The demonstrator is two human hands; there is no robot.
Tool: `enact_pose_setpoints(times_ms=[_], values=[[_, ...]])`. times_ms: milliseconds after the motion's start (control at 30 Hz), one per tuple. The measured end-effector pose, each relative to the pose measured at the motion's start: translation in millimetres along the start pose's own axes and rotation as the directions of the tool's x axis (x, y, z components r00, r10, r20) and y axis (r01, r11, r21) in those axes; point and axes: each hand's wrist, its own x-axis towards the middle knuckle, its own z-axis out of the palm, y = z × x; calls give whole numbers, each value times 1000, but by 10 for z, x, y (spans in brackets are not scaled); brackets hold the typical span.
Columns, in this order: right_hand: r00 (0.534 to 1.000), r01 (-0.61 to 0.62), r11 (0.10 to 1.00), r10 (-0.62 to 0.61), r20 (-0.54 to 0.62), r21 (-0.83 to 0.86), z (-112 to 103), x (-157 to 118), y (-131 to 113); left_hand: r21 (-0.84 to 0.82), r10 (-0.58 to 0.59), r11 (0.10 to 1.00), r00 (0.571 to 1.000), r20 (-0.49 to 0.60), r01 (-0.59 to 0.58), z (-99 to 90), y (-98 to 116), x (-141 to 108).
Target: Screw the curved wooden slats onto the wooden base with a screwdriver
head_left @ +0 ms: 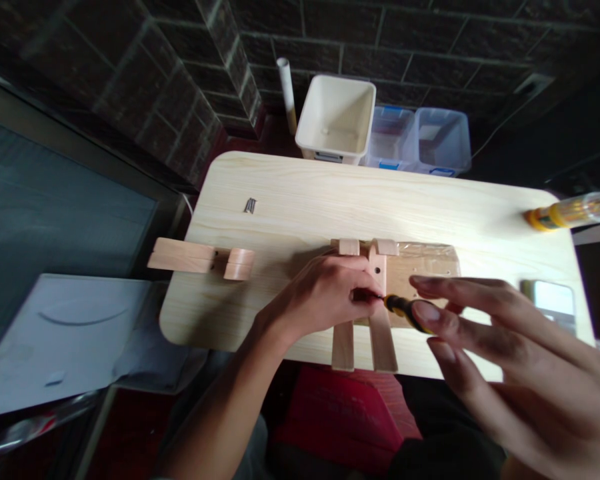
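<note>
Past the far edge of my pale wood-grain bench [330,193], a dark grey brick wall [130,67] turns a corner, with a dark red floor [243,130] showing at its foot. A cream plastic bin [335,117], two clear plastic bins [443,141] with blue trim and a white tube [286,87] stand upright by the wall, just beyond the bench. To my left is a large dark-framed glass panel [65,213] above a white board [65,340], a red cushion [337,420] sits below the near edge, and the room is dim, with the brightest light falling across the bench top.
</note>
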Motion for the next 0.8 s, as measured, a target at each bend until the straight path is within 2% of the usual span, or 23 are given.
enact_pose_setpoints(times_ms=[133,233,367,467,667,800], values=[[999,34,999,-35,27,41,-10,7,5,11,6,1000,1000,9,-6,-2,1,1],[998,56,998,-56,28,12,-8,12,25,19,-6,1000,1000,19,5,-3,0,0],[994,102,995,-102,-32,-21,31,17,60,19,-25,1000,999,22,24,-3,7,0],[996,77,997,-76,-38,11,57,22,69,13,-28,1000,999,26,28,-6,15,3],[1000,5,984,-10,26,177,63,43,55,9,-19,1000,1000,25,19,-11,24,6],[999,-10,983,2,45,182,57,39,49,8,-5,1000,1000,25,5,-9,14,9]])
